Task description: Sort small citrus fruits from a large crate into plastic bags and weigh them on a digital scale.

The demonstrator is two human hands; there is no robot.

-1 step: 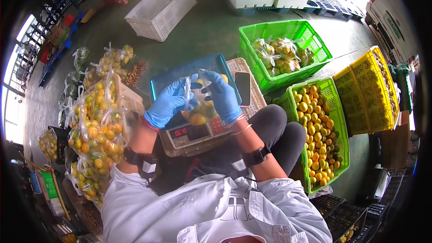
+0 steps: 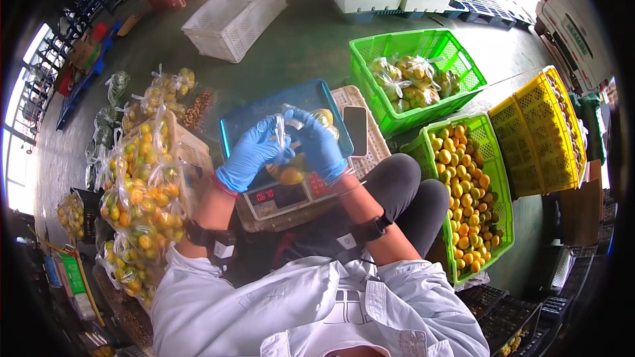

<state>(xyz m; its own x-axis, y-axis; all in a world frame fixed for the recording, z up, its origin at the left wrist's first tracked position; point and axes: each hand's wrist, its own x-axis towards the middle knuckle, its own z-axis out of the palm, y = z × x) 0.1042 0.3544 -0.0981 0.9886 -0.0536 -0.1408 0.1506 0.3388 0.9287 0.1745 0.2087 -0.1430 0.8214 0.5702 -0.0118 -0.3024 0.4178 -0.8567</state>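
Note:
Both my hands wear blue gloves and meet over a digital scale [image 2: 278, 199] with a blue tray [image 2: 233, 119] and a red lit display. Between them is a clear plastic bag of yellow-orange citrus fruit [image 2: 291, 175], resting on the scale. My left hand [image 2: 254, 152] is closed on the bag's gathered neck, which pokes up through the fingers. My right hand [image 2: 321, 145] is closed around the other side of the bag's top, its fingertips close to the left hand's. The fingers partly hide the bag, and more fruit [image 2: 324, 118] shows beyond the right hand.
A phone [image 2: 356, 131] lies right of the scale. Filled fruit bags [image 2: 142, 185] pile up at left. At right stand a green crate of bagged fruit [image 2: 370, 99], a green crate of loose fruit [image 2: 506, 225] and yellow crates [image 2: 522, 139]. A white crate [image 2: 231, 33] sits farther away.
My right hand has moved left, toward the left hand, and its fingers have closed in on the bag's top. The left hand has shifted only slightly.

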